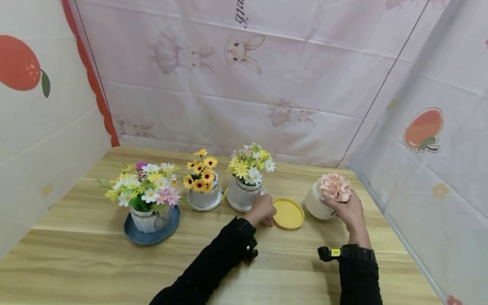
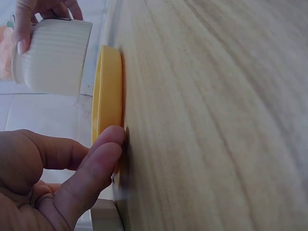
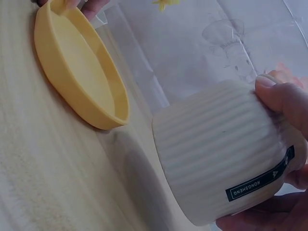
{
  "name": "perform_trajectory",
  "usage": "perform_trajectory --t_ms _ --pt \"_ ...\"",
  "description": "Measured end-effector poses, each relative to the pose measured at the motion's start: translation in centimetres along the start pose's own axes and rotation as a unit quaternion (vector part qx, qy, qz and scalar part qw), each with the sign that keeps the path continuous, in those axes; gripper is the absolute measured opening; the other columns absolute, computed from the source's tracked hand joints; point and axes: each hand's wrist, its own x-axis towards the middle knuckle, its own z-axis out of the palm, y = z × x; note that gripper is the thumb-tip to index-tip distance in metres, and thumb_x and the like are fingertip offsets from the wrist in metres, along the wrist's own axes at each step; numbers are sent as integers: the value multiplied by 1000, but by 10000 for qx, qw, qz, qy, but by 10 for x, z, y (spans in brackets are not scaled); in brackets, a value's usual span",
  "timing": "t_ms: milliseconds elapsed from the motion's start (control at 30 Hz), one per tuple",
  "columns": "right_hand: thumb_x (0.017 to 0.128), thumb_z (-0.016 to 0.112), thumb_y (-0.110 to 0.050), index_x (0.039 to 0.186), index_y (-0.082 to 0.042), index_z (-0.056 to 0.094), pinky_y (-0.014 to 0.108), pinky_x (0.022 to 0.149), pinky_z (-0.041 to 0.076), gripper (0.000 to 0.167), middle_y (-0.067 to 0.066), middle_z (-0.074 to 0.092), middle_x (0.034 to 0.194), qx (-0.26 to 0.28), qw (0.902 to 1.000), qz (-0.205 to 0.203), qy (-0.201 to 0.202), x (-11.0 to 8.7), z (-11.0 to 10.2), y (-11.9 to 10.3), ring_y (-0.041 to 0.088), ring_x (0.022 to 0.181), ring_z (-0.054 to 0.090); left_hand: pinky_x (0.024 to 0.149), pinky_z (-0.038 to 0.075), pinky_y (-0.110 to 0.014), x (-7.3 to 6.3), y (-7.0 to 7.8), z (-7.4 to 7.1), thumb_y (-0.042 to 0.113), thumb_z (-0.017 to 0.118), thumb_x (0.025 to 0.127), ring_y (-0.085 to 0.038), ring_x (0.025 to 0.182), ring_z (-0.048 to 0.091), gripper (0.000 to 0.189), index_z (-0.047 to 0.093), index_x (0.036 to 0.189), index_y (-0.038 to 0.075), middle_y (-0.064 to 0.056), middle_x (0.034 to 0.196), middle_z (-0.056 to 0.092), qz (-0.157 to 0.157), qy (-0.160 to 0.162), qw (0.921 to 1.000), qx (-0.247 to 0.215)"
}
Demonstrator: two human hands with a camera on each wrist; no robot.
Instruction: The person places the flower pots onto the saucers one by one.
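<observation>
My left hand (image 1: pixel 262 210) pinches the near-left rim of a round yellow saucer (image 1: pixel 288 214), which lies flat on the wooden table. In the right wrist view, one fingertip comes over the saucer's (image 3: pixel 79 62) wall. My right hand (image 1: pixel 350 211) grips a cream ribbed flowerpot (image 1: pixel 318 202) near its top, thumb at the rim. Pink flowers (image 1: pixel 335 187) fill the pot's mouth. The pot tilts and hangs above the table, right of the saucer; its shadow shows below it in the right wrist view. A dark label (image 3: pixel 260 175) is on its side.
Left of the saucer stand a pot of yellow and white flowers (image 1: pixel 245 190) and a pot of small sunflowers (image 1: pixel 203 192), each on a white saucer. Farther left, a mixed-flower pot (image 1: pixel 149 218) stands on a blue saucer (image 1: pixel 131 233). Printed cloth walls (image 1: pixel 244 97) border the table.
</observation>
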Motion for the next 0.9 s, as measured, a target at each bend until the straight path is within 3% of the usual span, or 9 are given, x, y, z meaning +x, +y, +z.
perform_trajectory --t_ms 167,367,767,900 --pt "75 79 -34 138 -3 38 34 71 49 81 21 45 132 133 9996 -59 -237 -1 1 -1 32 112 46 40 48 -24 0 0 1 1 53 89 -19 43 61 17 53 72 -3 -9 48 60 10 23 10000 -38" --pt "74 80 -28 136 -4 40 35 62 50 77 20 48 127 316 9972 -468 -500 0 11 -6 31 103 48 41 49 -24 1 -1 0 0 53 89 -19 43 61 16 53 73 -4 -10 50 61 -47 3 9999 -95" --pt "71 83 -27 136 -7 40 36 67 46 81 17 50 126 232 9915 -781 -1010 -2 32 -22 30 102 49 43 50 -26 -2 -2 -2 0 50 90 -21 45 62 20 53 71 -4 -12 52 62 22 -83 9994 -340" --pt "71 83 -26 136 -6 42 37 75 45 79 16 51 127 260 9888 -869 -1187 -3 37 -26 29 107 50 42 50 -26 -1 -3 -3 -1 49 90 -21 45 62 19 53 71 -4 -12 52 62 14 -36 9993 -370"
